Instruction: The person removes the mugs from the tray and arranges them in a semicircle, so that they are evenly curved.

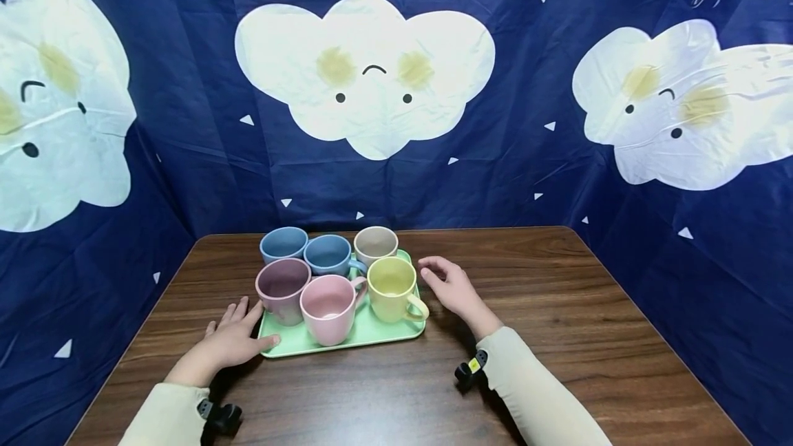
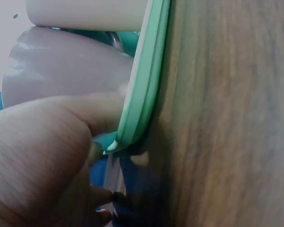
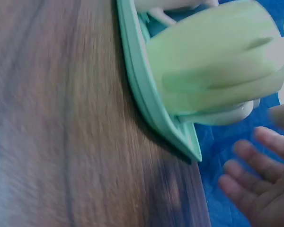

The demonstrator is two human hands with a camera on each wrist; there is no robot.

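Note:
A light green tray (image 1: 372,332) on the table carries several mugs. In its front row stand a mauve mug (image 1: 285,305), a pink mug (image 1: 328,322) and a yellow mug (image 1: 390,301) with its handle turned front right. Behind them are two blue mugs, one at left (image 1: 281,246) and one in the middle (image 1: 327,257), and a beige mug (image 1: 374,243). My left hand (image 1: 232,341) lies at the tray's front left corner, thumb over the rim, other fingers spread outside it. Just right of the yellow mug, my right hand (image 1: 457,292) hovers with loosely bent fingers, holding nothing.
The brown wooden table (image 1: 545,308) extends to both sides of the tray and in front of it. Close behind its back edge hangs a dark blue curtain (image 1: 526,184) printed with white clouds, which also encloses the left and right sides.

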